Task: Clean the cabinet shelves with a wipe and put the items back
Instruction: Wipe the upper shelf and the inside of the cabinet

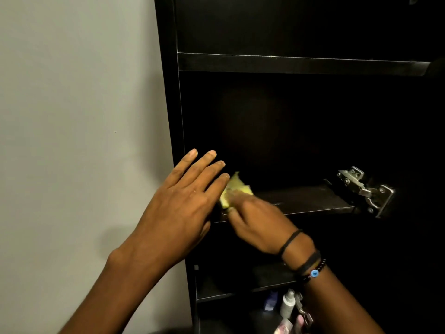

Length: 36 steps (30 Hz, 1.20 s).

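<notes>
The step in hand is wiping the middle shelf [313,201]. The wipe [234,186], yellow and crumpled, lies at the shelf's 9 o'clock end, close to the cabinet [168,92] side wall. The right hand [255,222] grasps it, fingers curled over it, though blur hides the exact hold. The left hand [183,201] is released, fingers straight and spread, at 9 o'clock of the wipe by the cabinet's front edge; whether it touches the edge I cannot tell.

Next move, as I judge it: draw the wipe toward 3 o'clock along the shelf, up to the hinge [363,189], pressing evenly and easing off near the metal so the wipe does not snag. The items are not yet back on this shelf.

Counts: 1 wipe, 2 hands, 1 hinge, 3 shelves in view: the top shelf [289,65] at 12 o'clock, the middle shelf and the low shelf [240,285] at 6 o'clock. The right wrist carries 3 bands [305,261]. Below the low shelf stands 1 white spray bottle [287,302] among other small items too dim to count.
</notes>
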### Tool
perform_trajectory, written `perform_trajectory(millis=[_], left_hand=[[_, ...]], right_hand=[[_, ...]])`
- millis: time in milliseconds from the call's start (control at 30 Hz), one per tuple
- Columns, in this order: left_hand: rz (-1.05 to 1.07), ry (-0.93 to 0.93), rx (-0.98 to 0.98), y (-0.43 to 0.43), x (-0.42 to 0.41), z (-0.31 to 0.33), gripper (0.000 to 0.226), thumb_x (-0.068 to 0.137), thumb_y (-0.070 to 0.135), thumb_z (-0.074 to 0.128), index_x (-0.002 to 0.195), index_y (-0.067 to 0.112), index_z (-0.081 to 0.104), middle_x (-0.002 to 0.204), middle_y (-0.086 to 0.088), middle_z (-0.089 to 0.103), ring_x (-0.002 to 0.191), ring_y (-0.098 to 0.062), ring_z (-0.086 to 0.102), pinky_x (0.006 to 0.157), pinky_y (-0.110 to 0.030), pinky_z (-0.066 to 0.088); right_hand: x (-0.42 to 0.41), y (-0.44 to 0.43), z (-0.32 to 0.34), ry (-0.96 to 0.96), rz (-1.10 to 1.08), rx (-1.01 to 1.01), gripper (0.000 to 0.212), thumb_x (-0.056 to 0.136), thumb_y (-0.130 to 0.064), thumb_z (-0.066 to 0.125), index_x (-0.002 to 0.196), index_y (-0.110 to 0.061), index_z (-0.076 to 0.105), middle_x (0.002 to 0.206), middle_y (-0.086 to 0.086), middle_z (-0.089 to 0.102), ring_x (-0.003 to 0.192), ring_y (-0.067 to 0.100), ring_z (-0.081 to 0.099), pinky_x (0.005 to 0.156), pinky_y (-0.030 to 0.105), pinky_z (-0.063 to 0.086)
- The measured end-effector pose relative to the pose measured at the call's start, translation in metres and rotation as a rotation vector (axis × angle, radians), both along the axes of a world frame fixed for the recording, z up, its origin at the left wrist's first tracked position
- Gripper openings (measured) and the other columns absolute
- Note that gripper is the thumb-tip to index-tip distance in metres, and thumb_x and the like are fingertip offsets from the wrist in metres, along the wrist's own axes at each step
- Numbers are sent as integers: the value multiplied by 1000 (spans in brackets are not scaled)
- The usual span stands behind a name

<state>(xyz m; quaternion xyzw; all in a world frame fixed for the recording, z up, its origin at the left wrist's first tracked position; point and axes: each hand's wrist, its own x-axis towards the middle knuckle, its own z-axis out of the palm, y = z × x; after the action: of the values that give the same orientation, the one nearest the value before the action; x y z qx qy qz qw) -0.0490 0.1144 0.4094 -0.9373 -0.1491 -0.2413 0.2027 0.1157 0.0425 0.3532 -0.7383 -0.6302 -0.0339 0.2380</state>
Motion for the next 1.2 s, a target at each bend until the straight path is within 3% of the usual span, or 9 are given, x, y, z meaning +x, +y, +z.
perform_trajectory(millis=[100, 233, 333, 433, 600, 767, 933, 1067, 1200], left_hand=[[27, 67, 7, 0, 2, -6, 71, 57, 18, 73, 126, 9, 56, 134, -12, 54, 134, -29, 39, 112, -46, 13], [34, 81, -5, -1, 2, -10, 73, 54, 19, 79, 123, 8, 58, 130, -13, 58, 132, -29, 43, 112, -45, 12], [23, 63, -7, -1, 1, -9, 75, 51, 19, 80, 123, 8, 59, 129, -12, 59, 131, -29, 45, 111, -44, 12], [13, 52, -3, -3, 2, -6, 74, 53, 17, 77, 124, 9, 57, 130, -11, 58, 132, -28, 43, 111, -44, 13], [12, 52, -20, -2, 5, -8, 60, 67, 21, 69, 125, 12, 57, 129, -8, 59, 132, -26, 43, 112, -44, 14], [10, 60, -30, 0, 1, -11, 63, 64, 19, 58, 127, 11, 55, 131, -8, 58, 133, -27, 42, 113, -43, 12], [32, 93, -53, 0, 2, -17, 70, 57, 15, 73, 125, 11, 57, 127, -9, 60, 130, -27, 46, 113, -44, 12], [12, 67, -66, -1, 4, -18, 66, 60, 16, 70, 126, 14, 56, 128, -7, 60, 129, -26, 47, 111, -43, 15], [-34, -10, -88, -2, 6, -12, 53, 74, 21, 52, 126, 14, 56, 128, -6, 60, 127, -25, 49, 107, -39, 22]], right_hand=[[73, -36, 3, 65, -320, -95, 30, 96, -30, 39, 119, -23, 56, 123, 8, 62, 112, 31, 57, 92, 37, 46], [126, -68, 9, 46, -562, -141, 30, 98, -25, 36, 111, -10, 60, 122, 16, 59, 108, 34, 57, 85, 36, 43], [102, -54, 6, 66, -466, -116, 30, 97, -25, 38, 118, -15, 57, 122, 14, 60, 109, 33, 57, 88, 37, 44], [40, -22, 0, 85, -188, -18, 26, 91, -25, 38, 111, -21, 56, 111, 7, 64, 100, 27, 59, 87, 39, 49], [-56, 1, -13, -66, 127, 46, 30, 86, -24, 37, 94, -6, 60, 100, 14, 62, 94, 27, 54, 90, 39, 46], [-9, -41, -13, 13, -76, 148, 25, 92, -21, 46, 113, -18, 59, 121, 3, 62, 114, 21, 54, 99, 26, 37], [73, -86, -5, 0, -544, 51, 20, 97, -22, 41, 105, -13, 57, 107, 12, 64, 96, 34, 59, 69, 32, 37], [50, -70, -10, 42, -403, 77, 36, 98, -20, 40, 133, -19, 38, 101, 13, 63, 92, 35, 61, 72, 37, 45], [-24, -22, -22, 36, -60, 168, 31, 85, -4, 49, 114, -9, 58, 107, 13, 65, 100, 30, 59, 86, 37, 48]])
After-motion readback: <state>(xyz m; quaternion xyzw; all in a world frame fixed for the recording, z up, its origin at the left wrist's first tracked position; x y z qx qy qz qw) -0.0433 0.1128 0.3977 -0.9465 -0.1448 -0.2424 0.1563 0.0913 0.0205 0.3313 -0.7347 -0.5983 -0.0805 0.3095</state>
